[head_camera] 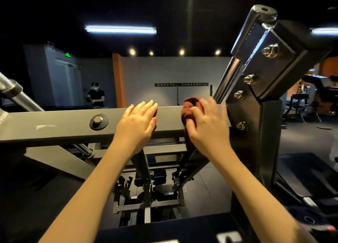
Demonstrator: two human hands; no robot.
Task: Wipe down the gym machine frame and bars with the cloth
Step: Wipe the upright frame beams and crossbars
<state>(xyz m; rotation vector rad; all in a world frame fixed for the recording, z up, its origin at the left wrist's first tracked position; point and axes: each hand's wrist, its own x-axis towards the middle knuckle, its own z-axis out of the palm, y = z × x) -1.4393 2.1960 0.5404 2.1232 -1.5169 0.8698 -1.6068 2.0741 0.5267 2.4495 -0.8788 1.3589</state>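
Head view: mid-frame, the left hand lies flat, fingers straight, on the grey crossbeam. Just right of it, the right hand pins the bunched dark-red cloth against the beam, thumb hooked round it. Probable snag: the bracket bolts right beside it could catch cloth or knuckles.

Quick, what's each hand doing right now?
Left hand: open, flat on the beam.
Right hand: gripping the red cloth against it.

Grey square frame bar running horizontal, dark red cloth bunched over its right end
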